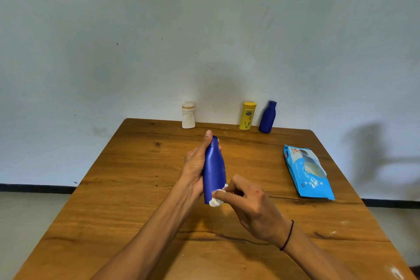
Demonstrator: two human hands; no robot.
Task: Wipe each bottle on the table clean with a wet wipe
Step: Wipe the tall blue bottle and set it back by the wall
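Above mid-tabletop point(136, 188), the left hand point(195, 166) grips a blue bottle point(213, 173); the right hand point(247, 200) pinches a wet wipe point(216, 201) against its base. Three bottles line the far edge.

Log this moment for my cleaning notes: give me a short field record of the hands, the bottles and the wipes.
left hand: grips the held blue bottle above the table
right hand: pinches the white wet wipe against the bottle's lower end
bottles standing at far edge: white bottle, yellow bottle, second blue bottle
wipes pack: lies flat on the table's right side
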